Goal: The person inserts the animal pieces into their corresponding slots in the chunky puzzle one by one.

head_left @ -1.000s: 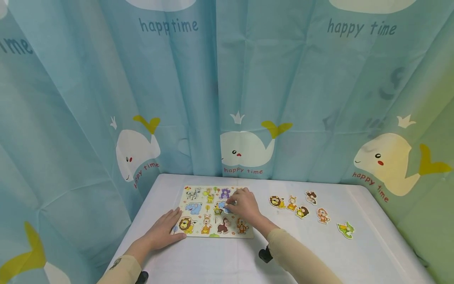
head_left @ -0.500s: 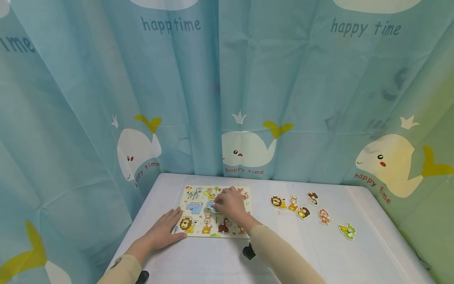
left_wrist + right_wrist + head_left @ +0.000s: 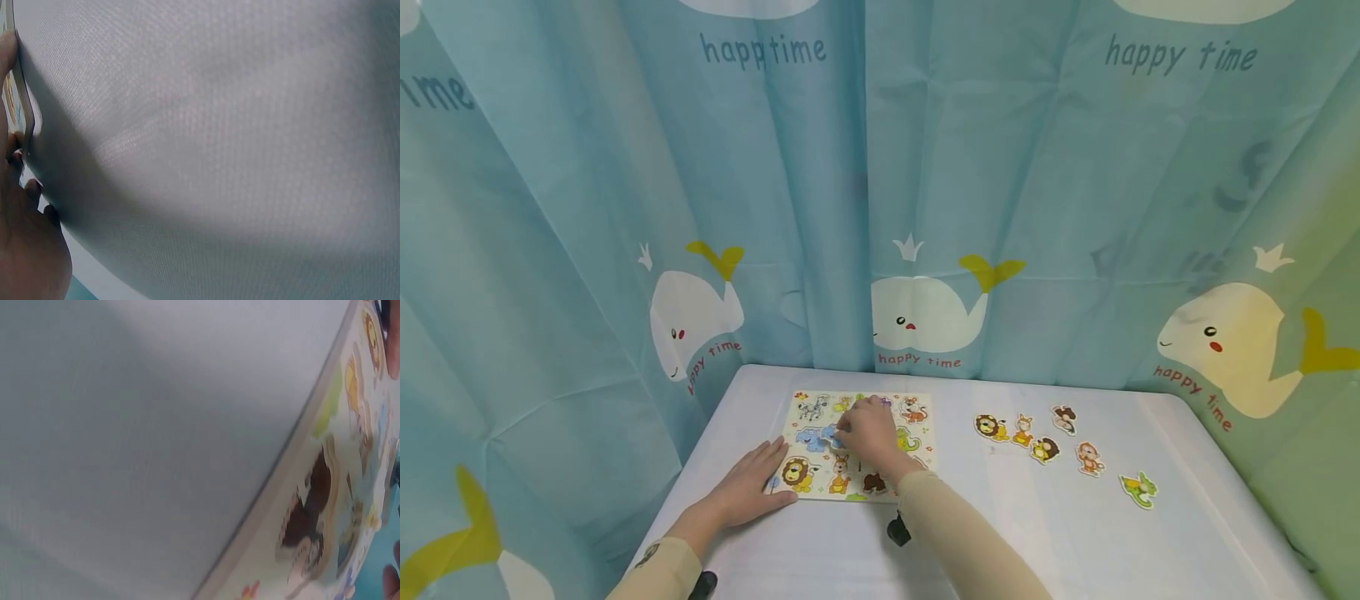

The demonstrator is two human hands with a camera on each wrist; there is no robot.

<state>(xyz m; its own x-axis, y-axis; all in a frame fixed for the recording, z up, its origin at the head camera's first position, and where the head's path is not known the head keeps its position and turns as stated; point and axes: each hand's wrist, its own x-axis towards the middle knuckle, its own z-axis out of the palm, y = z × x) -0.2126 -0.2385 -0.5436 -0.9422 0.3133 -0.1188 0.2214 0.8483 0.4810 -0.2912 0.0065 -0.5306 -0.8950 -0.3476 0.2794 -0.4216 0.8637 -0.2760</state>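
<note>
An elephant piece (image 3: 830, 438) is pinched in the right fingers (image 3: 847, 422), over the puzzle board (image 3: 927, 441) touched by extended left fingers (image 3: 767, 454).

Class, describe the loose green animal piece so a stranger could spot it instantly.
On the white table, look right of the puzzle board to the scattered loose pieces. The green animal piece lies farthest right and closest to the person; it alone among them is mainly green.
</note>
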